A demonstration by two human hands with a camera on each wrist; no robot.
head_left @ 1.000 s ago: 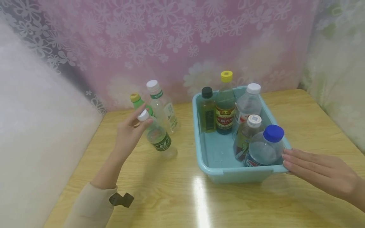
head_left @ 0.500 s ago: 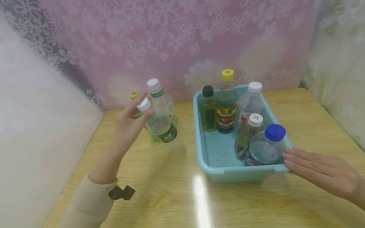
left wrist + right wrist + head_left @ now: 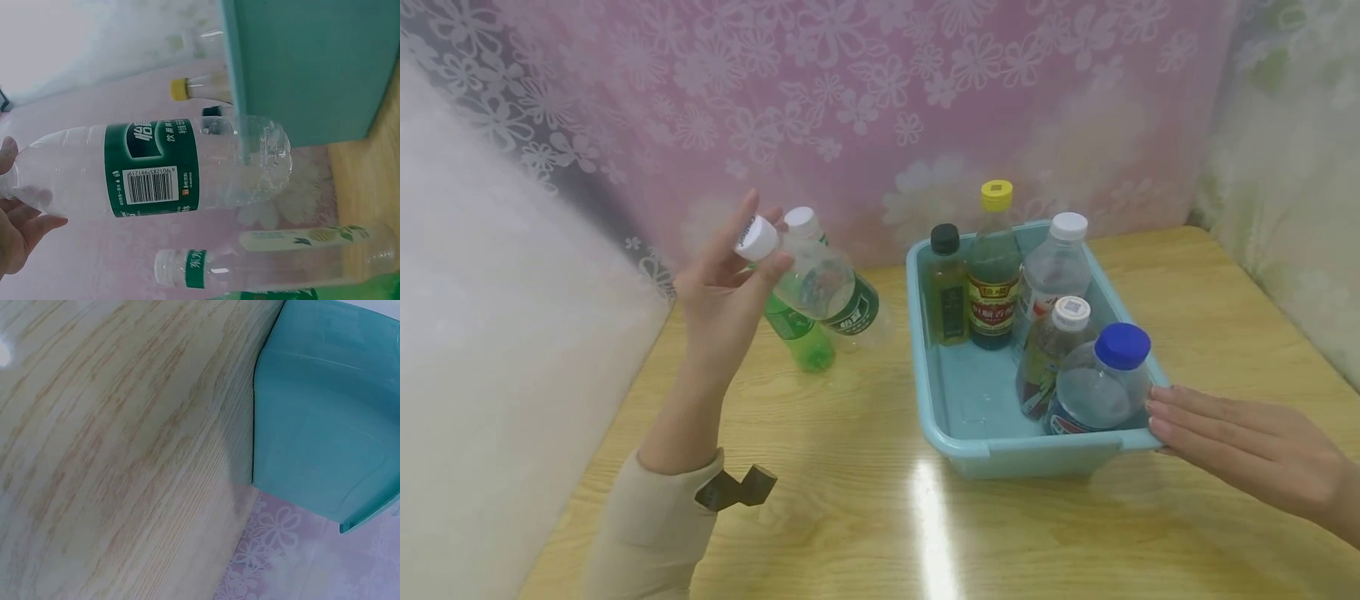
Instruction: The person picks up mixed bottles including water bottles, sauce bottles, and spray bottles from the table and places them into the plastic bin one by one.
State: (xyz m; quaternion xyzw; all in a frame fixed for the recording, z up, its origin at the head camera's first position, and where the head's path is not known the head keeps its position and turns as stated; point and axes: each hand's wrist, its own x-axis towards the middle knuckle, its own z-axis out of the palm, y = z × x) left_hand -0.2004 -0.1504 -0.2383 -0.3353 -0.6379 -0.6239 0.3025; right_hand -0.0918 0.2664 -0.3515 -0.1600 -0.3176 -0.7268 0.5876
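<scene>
By its neck, just below the white cap, my left hand (image 3: pixel 718 304) pinches a clear plastic water bottle (image 3: pixel 827 287) with a dark green label. The bottle is tilted, base toward the right, and off the table. It looks drained in the left wrist view. Behind it are a green plastic bottle (image 3: pixel 801 333) and a clear bottle with a white cap (image 3: pixel 802 222), both partly covered. On the near right corner of the light blue plastic bin (image 3: pixel 919 367), my right hand (image 3: pixel 1255 442) rests with fingers straight. The right wrist view does not show that hand.
Inside the bin stand several bottles: a black-capped one (image 3: pixel 951 300), a yellow-capped sauce bottle (image 3: pixel 995 283), white-capped ones such as the clear one (image 3: pixel 1060 267), and a blue-capped wide bottle (image 3: pixel 1101 383). Wooden tabletop (image 3: pixel 820 492) surrounds it; flowered cloth (image 3: pixel 865 125) hangs behind.
The water bottle has risen from beside the other bottles and tipped further over, its base swinging up and right. My left hand has moved up and slightly left. The right hand stays on the bin.
</scene>
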